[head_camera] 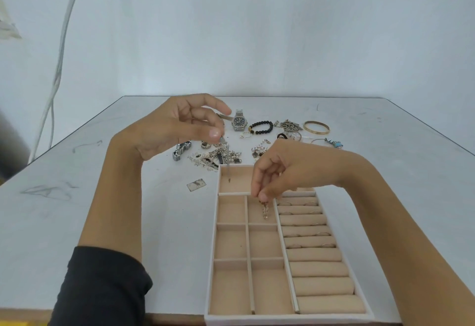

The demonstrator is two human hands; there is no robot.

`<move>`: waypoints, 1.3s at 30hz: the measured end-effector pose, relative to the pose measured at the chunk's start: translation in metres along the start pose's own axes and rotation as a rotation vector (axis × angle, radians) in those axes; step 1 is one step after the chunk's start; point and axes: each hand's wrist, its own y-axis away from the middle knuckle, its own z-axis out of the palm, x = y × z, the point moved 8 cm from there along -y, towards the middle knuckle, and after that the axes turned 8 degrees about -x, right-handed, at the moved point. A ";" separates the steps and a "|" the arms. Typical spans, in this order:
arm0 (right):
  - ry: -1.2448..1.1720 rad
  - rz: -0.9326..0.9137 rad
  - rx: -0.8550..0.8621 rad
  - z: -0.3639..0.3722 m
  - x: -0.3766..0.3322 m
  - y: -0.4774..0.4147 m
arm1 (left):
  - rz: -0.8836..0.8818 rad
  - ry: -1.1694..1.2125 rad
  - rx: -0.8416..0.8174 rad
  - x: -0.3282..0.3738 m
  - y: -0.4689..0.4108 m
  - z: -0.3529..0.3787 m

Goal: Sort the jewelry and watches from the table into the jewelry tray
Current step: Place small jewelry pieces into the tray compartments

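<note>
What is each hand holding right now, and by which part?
The left hand pinches a thin silver chain by its top end; the right hand pinches a small dangling piece by its top, over the tray.

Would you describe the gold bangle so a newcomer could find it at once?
Look past the far end of the beige jewelry tray, where loose pieces lie on the table. The gold bangle ends the farthest row on the right, beside the tangled silver chains. Unlike the chains and the black beaded bracelet, it is one smooth, plain hoop.
</note>
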 end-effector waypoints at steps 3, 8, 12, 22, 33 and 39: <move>0.009 0.019 -0.023 0.004 0.000 -0.002 | -0.051 -0.016 -0.070 -0.005 0.002 0.009; 0.090 -0.002 0.001 0.004 -0.004 -0.005 | -0.093 -0.075 -0.079 -0.006 0.007 0.021; 0.074 0.018 -0.011 0.005 -0.002 -0.005 | -0.097 -0.055 -0.111 -0.008 0.009 0.024; 0.111 0.042 -0.041 0.009 -0.004 -0.004 | -0.164 -0.076 -0.126 -0.019 0.008 0.025; 0.148 0.034 -0.008 0.009 0.001 -0.011 | -0.237 -0.117 -0.151 -0.026 0.008 0.029; 0.156 0.060 0.028 0.000 0.006 -0.006 | -0.268 -0.146 -0.152 -0.028 0.008 0.028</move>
